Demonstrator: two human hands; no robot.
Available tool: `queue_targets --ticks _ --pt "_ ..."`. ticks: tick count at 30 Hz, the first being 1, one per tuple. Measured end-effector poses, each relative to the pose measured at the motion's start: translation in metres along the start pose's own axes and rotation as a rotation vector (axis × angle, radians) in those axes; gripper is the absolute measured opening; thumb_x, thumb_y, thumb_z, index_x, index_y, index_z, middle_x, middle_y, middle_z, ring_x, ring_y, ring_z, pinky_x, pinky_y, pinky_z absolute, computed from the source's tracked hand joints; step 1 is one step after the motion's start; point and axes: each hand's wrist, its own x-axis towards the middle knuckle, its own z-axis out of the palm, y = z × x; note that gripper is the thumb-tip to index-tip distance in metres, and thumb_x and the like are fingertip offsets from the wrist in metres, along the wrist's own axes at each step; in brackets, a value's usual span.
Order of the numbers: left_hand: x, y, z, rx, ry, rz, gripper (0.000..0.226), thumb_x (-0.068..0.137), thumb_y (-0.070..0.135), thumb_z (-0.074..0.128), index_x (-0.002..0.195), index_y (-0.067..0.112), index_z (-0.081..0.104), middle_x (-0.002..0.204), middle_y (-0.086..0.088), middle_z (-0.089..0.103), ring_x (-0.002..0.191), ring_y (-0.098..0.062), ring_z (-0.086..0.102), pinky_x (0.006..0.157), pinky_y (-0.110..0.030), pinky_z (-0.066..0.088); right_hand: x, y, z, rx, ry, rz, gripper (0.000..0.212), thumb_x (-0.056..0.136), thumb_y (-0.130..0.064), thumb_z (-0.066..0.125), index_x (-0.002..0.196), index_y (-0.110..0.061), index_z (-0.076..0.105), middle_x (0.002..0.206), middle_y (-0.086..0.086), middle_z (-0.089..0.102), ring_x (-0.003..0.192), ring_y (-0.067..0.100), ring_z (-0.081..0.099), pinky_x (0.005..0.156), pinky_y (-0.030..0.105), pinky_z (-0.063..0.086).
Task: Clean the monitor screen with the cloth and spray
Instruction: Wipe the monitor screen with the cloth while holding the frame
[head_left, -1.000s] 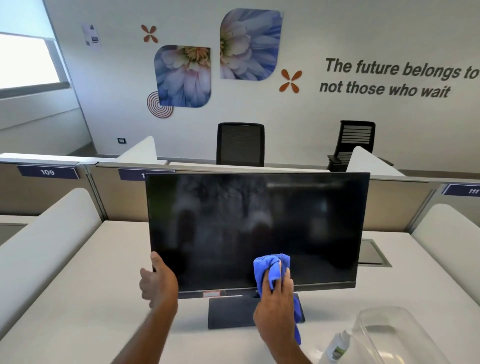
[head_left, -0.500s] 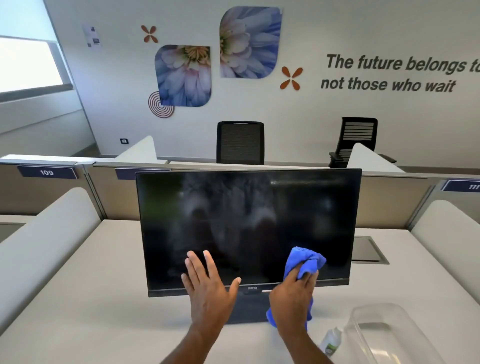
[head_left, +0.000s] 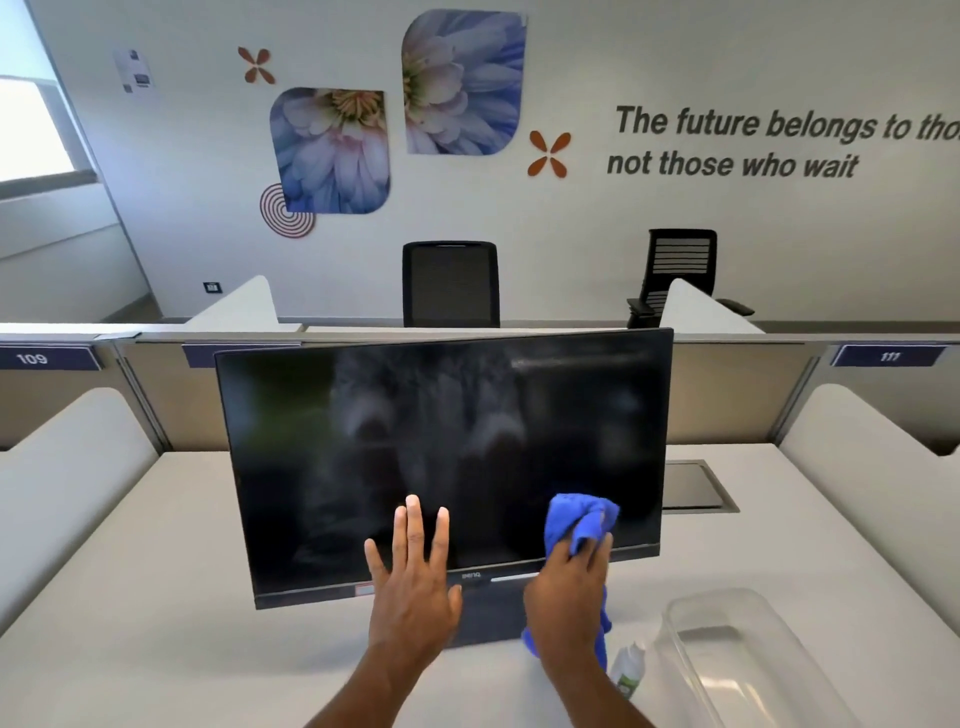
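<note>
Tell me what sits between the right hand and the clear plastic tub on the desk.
In the head view, a small spray bottle stands between the right hand and the clear tub, beside the hanging tail of the blue cloth.

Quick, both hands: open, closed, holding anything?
Left hand: open, flat, fingers spread, over the black monitor screen.
Right hand: closed on the crumpled blue cloth.

Open-plan office: rows of white desks (head_left: 156, 545) split by low dividers (head_left: 62, 457), numbered seat tags 109 (head_left: 32, 358) and 111 (head_left: 889, 356), mesh task chairs (head_left: 451, 283), a monitor (head_left: 447, 457), motivational slogan (head_left: 769, 140) and flower decals (head_left: 332, 150) on the wall.
</note>
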Motion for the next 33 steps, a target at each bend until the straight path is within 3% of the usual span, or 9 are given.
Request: queue_targets --ticks 6,13,18,20,23,26,27,30,33 --pt "0.0 0.002 0.0 0.026 -0.01 -0.003 0.109 0.062 0.051 0.073 0.152 0.015 0.024 0.161 -0.023 0.01 0.147 -0.04 0.013 0.098 -0.071 0.034 0.017 0.004 0.007 0.055 -0.018 0.227 0.074 0.063 -0.002 0.07 0.13 0.013 0.045 0.13 0.039 0.048 0.121 0.054 0.046 0.107 0.048 0.037" --pt "-0.001 0.005 -0.004 -0.02 0.002 -0.009 0.107 0.059 0.046 0.078 0.15 0.013 0.031 0.159 -0.025 0.018 0.146 -0.04 0.018 0.098 -0.07 0.035 -0.023 -0.018 0.01 0.013 -0.014 -0.169 0.106 0.044 -0.004 0.083 0.138 -0.001 0.034 0.138 0.026 0.049 0.117 0.047 0.056 0.091 0.049 0.051" --pt "-0.012 0.011 -0.001 -0.186 0.174 -0.051 0.061 0.068 0.025 0.079 0.125 0.012 0.061 0.135 -0.017 0.053 0.119 -0.035 0.052 0.093 -0.051 0.048 -0.011 -0.005 0.009 0.107 0.003 -0.016 0.09 0.056 0.004 0.071 0.137 0.004 0.033 0.134 0.032 0.049 0.117 0.048 0.054 0.088 0.047 0.055" --pt "-0.019 0.023 -0.004 -0.464 0.209 -0.25 0.032 0.077 0.015 0.073 0.107 0.014 0.065 0.108 -0.006 0.062 0.097 -0.027 0.061 0.08 -0.037 0.051 -0.001 0.0 0.008 0.163 0.054 0.074 0.086 0.06 0.006 0.067 0.138 0.007 0.031 0.13 0.034 0.047 0.114 0.048 0.053 0.093 0.047 0.052" --pt "-0.019 0.034 -0.015 -0.966 0.025 -0.875 0.007 0.088 0.012 0.058 0.09 0.01 0.064 0.08 -0.004 0.061 0.076 -0.024 0.056 0.073 -0.038 0.045 0.012 0.006 0.003 0.195 0.119 0.155 0.082 0.065 0.006 0.063 0.14 0.01 0.03 0.128 0.034 0.046 0.112 0.047 0.051 0.096 0.048 0.049" --pt "-0.011 0.035 -0.011 -1.624 -0.165 -1.272 0.027 0.097 0.012 0.045 0.115 -0.003 0.059 0.106 -0.014 0.058 0.107 -0.036 0.058 0.098 -0.046 0.044 0.021 0.013 0.005 0.211 0.146 0.229 0.083 0.065 0.005 0.067 0.139 0.011 0.031 0.124 0.037 0.048 0.107 0.049 0.054 0.093 0.05 0.051" --pt "-0.008 0.034 -0.01 -1.77 -0.167 -1.335 0.028 0.098 0.008 0.041 0.118 -0.005 0.056 0.115 -0.016 0.055 0.115 -0.036 0.054 0.104 -0.046 0.04 0.023 0.015 0.006 0.218 0.159 0.247 0.083 0.066 0.004 0.066 0.139 0.01 0.028 0.123 0.038 0.048 0.105 0.049 0.055 0.093 0.052 0.05" --pt "0.006 0.03 -0.012 -1.917 -0.068 -1.377 0.014 0.092 -0.002 0.037 0.091 -0.002 0.051 0.104 -0.017 0.053 0.098 -0.032 0.054 0.107 -0.044 0.038 0.024 0.016 0.016 0.167 0.116 0.284 0.081 0.066 0.002 0.065 0.138 0.011 0.028 0.124 0.04 0.047 0.104 0.05 0.054 0.096 0.053 0.047" --pt "0.018 0.029 -0.015 -1.988 0.004 -1.403 0.016 0.087 -0.005 0.034 0.097 -0.001 0.045 0.107 -0.016 0.05 0.107 -0.035 0.048 0.114 -0.05 0.033 0.01 0.004 0.027 0.057 0.049 0.231 0.077 0.068 -0.004 0.063 0.136 0.017 0.034 0.136 0.039 0.039 0.117 0.052 0.046 0.107 0.05 0.037"
